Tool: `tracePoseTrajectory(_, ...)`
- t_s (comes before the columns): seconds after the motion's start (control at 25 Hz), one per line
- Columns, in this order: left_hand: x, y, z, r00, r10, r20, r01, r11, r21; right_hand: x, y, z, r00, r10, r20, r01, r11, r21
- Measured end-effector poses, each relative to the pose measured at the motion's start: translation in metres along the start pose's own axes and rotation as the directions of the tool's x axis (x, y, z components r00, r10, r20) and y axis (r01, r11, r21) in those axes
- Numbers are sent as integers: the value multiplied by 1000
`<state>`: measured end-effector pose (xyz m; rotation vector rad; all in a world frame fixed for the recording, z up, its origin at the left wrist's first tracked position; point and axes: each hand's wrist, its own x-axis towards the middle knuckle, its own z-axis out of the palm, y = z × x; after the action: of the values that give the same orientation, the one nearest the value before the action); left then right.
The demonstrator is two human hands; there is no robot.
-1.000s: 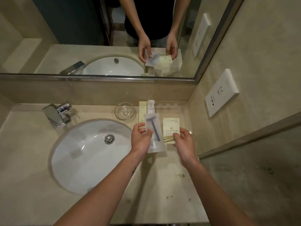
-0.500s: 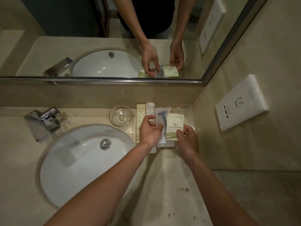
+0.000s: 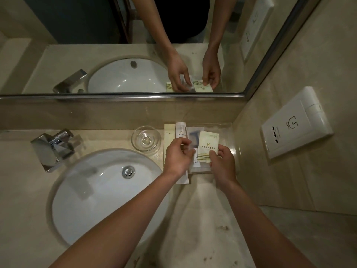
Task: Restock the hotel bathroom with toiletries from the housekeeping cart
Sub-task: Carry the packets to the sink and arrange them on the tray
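The cream sachet (image 3: pixel 208 147) is pinched at its lower corner by the right hand (image 3: pixel 222 161), over the clear tray (image 3: pixel 226 135) at the back of the table (image 3: pixel 193 219). The razor packet (image 3: pixel 192 135) is pinched by the left hand (image 3: pixel 178 154). Both are judged light, limp and slippery; sealed edges are best gripped.

Cannot read the small print on the cream sachet (image 3: pixel 207 146). Barely glimpse the blue razor (image 3: pixel 193 134) behind it, inside a blurred clear packet (image 3: pixel 200 167). Cannot tell whether the left hand (image 3: pixel 176 157) pinches that packet or merely touches it. Lose both forearms (image 3: pixel 119 219) at the near edge.
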<state>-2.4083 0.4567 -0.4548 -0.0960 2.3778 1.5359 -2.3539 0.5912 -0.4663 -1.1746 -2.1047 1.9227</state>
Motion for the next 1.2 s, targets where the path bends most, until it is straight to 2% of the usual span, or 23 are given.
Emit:
tracePoseTrajectory(0.16,-1,-5,-1,992,122,41,-126,983,133,4,1,4,1000,10,-6,-10,1000,18)
tracePoseTrajectory(0.36,-3,-12,-2,985,109,132,-128,980,150,8,3,11,1000,6,-15,-6,1000,-30)
tracePoseTrajectory(0.52,-5,-19,-7,970,218,110,-236,952,192,10,4,12,1000,-12,-21,11,999,-47)
tracePoseTrajectory(0.6,-6,-23,-10,946,298,132,-324,901,290,10,3,11,999,-20,-30,19,999,-34)
tracePoseTrajectory(0.72,-7,-28,-13,888,407,211,-459,771,442,9,5,7,999,-22,-41,20,999,-48)
tracePoseTrajectory(0.88,-12,-36,-8,843,393,368,-537,662,523,6,9,-3,999,-9,-48,7,999,-41)
tracePoseTrajectory(1.08,-4,-36,-3,827,384,411,-562,609,560,4,15,-13,999,13,-44,-15,999,-46)
tracePoseTrajectory(1.2,4,-33,-1,809,368,458,-587,538,605,0,17,-18,1000,-12,-8,11,999,-52)
